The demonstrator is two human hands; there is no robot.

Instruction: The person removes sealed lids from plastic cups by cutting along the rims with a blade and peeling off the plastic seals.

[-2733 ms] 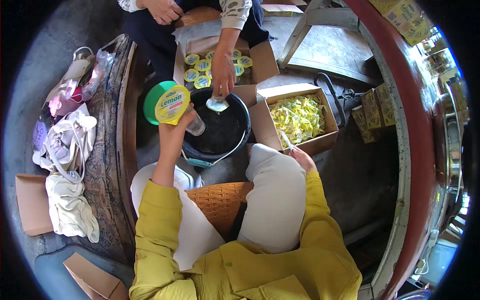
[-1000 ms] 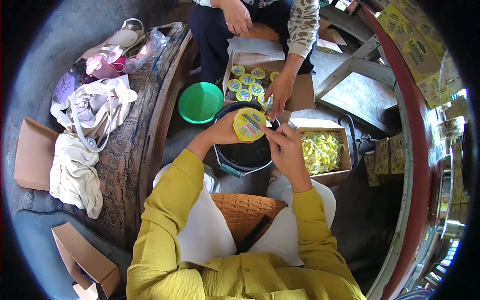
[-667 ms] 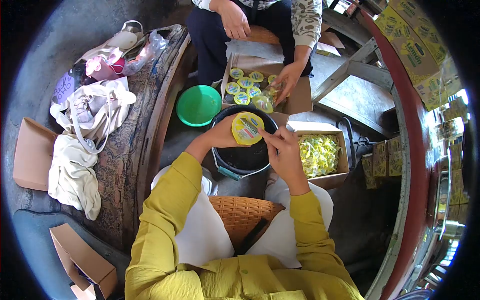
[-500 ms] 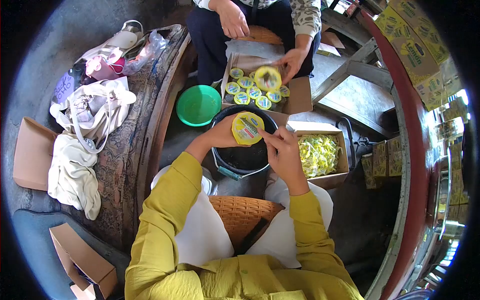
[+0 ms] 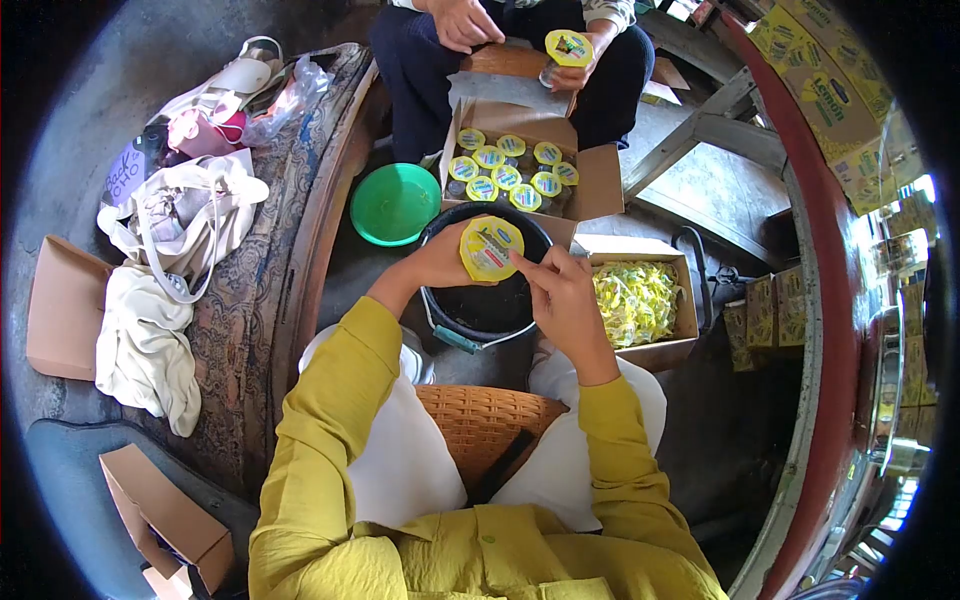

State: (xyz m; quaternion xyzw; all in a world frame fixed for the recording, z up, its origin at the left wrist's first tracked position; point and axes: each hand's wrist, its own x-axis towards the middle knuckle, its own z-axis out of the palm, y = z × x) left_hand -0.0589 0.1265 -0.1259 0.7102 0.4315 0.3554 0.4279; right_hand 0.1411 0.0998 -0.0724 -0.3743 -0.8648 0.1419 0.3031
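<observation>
My left hand point(image 5: 438, 256) is wrapped round a cup with a yellow printed lid point(image 5: 491, 249), its top tilted towards me. My right hand point(image 5: 566, 300) has curled fingers, with the index fingertip against the lid's right edge; whether it pinches anything is hidden. Below both hands stands a dark bucket point(image 5: 480, 312) with a wire handle. Beyond it, a cardboard box point(image 5: 598, 185) holds several similar yellow-lidded cups point(image 5: 507, 177). Right of the bucket, another carton point(image 5: 690, 300) is filled with yellow-and-clear wrapped pieces point(image 5: 637, 303).
A person opposite holds a yellow-lidded cup point(image 5: 569, 48) in one hand. A green basin point(image 5: 394, 204) is left of the bucket. Bags and cloth point(image 5: 150, 340) lie on a patterned bench point(image 5: 235, 370). Printed lemon cartons point(image 5: 830, 100) and a red-edged frame point(image 5: 835, 330) are at the right.
The other person's hand has moved a yellow-lidded cup up and back, away from the box towards their knee. My hands stay nearly in place on the cup; the view has shifted slightly.
</observation>
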